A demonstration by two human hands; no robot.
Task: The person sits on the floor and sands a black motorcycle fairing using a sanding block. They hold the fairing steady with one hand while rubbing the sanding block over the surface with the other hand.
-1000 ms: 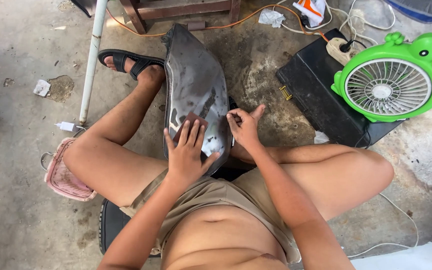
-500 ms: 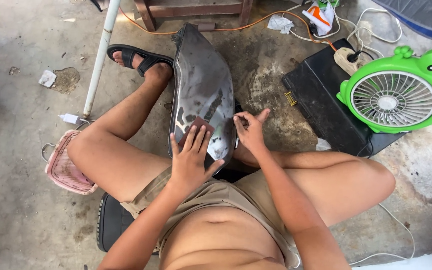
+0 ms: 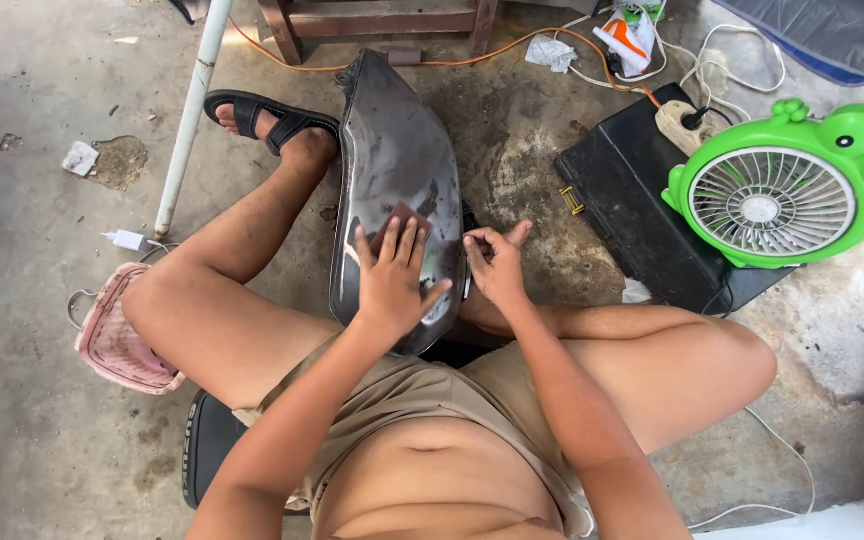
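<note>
A long dark metal panel (image 3: pixel 397 170) lies on the concrete floor (image 3: pixel 32 440) between the person's legs, its near end by the lap. The left hand (image 3: pixel 392 285) lies flat, fingers spread, pressing a small reddish-brown sanding pad (image 3: pixel 399 222) against the panel. The right hand (image 3: pixel 497 265) steadies the panel's right edge, fingers loosely curled, clamped on nothing. A black case (image 3: pixel 632 200) and green fan (image 3: pixel 782 190) crowd the right; bare floor opens left.

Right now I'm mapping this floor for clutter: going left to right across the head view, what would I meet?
Pink basket → white pole → left hand on the dark curved panel → right hand → black case → green frog-shaped fan.
</note>
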